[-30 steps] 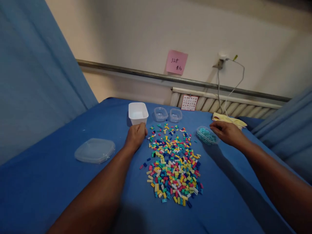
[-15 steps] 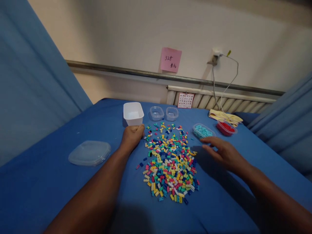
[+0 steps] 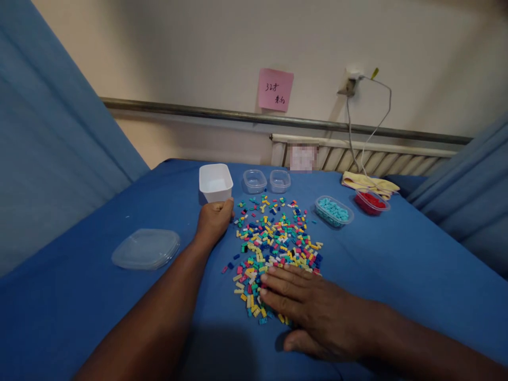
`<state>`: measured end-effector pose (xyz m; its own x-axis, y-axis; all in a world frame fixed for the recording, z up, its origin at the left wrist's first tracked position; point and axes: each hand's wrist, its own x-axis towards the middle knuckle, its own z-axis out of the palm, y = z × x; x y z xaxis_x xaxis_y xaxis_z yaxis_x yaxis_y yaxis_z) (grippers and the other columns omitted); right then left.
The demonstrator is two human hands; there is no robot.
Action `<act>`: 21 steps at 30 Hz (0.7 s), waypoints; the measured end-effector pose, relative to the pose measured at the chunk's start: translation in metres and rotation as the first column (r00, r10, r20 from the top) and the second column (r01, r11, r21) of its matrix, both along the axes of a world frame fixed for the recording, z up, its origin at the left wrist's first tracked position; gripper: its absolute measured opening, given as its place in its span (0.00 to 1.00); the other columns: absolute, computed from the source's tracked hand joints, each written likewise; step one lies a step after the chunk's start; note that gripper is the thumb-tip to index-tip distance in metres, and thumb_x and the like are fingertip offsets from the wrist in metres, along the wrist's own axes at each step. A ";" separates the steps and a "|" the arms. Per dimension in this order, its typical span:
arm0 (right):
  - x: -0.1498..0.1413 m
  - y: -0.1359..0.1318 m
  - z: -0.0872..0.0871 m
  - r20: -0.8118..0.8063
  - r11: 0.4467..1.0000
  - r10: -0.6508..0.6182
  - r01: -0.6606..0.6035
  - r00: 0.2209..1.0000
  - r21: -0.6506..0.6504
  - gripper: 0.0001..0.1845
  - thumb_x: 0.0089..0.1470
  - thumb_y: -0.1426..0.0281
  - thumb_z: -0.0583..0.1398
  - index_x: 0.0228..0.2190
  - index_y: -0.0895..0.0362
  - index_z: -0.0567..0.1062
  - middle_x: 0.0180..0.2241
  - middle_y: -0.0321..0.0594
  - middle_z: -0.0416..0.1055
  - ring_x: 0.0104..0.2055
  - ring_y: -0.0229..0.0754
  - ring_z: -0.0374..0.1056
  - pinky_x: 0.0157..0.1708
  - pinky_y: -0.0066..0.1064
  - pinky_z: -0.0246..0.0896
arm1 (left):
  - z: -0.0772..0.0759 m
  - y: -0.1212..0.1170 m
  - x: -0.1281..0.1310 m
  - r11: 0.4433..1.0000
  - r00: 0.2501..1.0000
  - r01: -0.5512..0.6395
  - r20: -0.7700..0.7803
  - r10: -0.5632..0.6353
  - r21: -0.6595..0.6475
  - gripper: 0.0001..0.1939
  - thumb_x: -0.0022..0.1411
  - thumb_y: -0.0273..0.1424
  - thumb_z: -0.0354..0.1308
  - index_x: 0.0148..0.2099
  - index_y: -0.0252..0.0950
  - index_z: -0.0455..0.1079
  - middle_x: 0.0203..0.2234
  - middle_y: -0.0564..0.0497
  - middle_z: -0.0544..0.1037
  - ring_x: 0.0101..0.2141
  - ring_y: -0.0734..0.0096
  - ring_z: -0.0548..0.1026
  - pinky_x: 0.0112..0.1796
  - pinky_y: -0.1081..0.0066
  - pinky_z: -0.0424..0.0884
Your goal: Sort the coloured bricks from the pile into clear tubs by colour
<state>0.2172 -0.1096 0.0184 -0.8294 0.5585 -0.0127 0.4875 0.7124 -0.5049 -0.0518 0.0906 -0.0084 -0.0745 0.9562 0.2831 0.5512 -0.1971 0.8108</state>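
A heap of small coloured bricks (image 3: 273, 238) lies spread on the blue table cloth (image 3: 397, 264). My right hand (image 3: 305, 309) rests flat on the near part of the heap, fingers stretched out and pointing left. My left hand (image 3: 214, 219) is curled into a fist at the heap's far left edge, touching the foot of a white square tub (image 3: 215, 181). What the fist holds, if anything, is hidden.
Two small clear cups (image 3: 254, 181) (image 3: 280, 180) stand behind the heap. A clear tub of light-blue bricks (image 3: 334, 210) and one of red bricks (image 3: 371, 201) sit at the right, by a yellow cloth (image 3: 371, 183). A clear lid (image 3: 145, 248) lies at the left. Blue curtains hang on both sides.
My right hand has come from the light-blue brick tub toward me and leftward, and now lies flat on the near end of the heap. My left hand has stayed put.
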 end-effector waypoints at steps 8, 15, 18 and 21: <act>-0.032 0.046 -0.018 0.047 0.992 -0.033 0.027 0.998 0.123 0.52 0.67 0.37 0.48 0.76 0.59 0.48 0.77 0.51 0.38 0.80 0.53 0.31 0.77 0.49 0.23 | -0.001 0.000 0.000 1.000 1.000 0.006 -0.023 -0.006 0.002 0.28 0.68 0.48 0.53 0.21 0.36 0.74 0.16 0.51 0.76 0.23 0.67 0.74 0.29 0.70 0.64; -0.039 0.100 -0.015 0.079 0.980 -0.157 0.146 0.984 0.138 0.50 0.69 0.38 0.44 0.76 0.59 0.48 0.77 0.51 0.38 0.79 0.56 0.34 0.76 0.53 0.29 | -0.002 0.000 0.000 1.000 1.000 0.028 -0.009 -0.028 0.005 0.28 0.68 0.48 0.54 0.21 0.36 0.74 0.18 0.51 0.77 0.24 0.67 0.76 0.31 0.71 0.66; -0.033 0.122 -0.016 0.116 0.963 -0.248 0.232 0.962 0.134 0.51 0.69 0.38 0.42 0.76 0.61 0.48 0.77 0.52 0.38 0.79 0.57 0.34 0.76 0.53 0.31 | 0.000 -0.001 0.001 0.999 1.000 0.022 -0.004 -0.022 -0.024 0.28 0.68 0.47 0.54 0.20 0.36 0.74 0.17 0.51 0.76 0.23 0.68 0.74 0.30 0.71 0.65; -0.021 0.131 -0.017 0.176 0.943 -0.321 0.298 0.931 0.146 0.51 0.69 0.38 0.40 0.75 0.64 0.51 0.77 0.53 0.39 0.79 0.59 0.34 0.76 0.54 0.32 | -0.001 -0.002 0.001 1.000 1.000 0.023 0.015 -0.022 -0.021 0.28 0.68 0.46 0.54 0.20 0.36 0.72 0.16 0.52 0.75 0.23 0.68 0.74 0.29 0.71 0.65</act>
<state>0.1962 0.0216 0.0012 -0.6025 0.7944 -0.0765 0.7734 0.5575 -0.3018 -0.0509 0.0889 -0.0094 -0.0567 0.9636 0.2614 0.5352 -0.1917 0.8227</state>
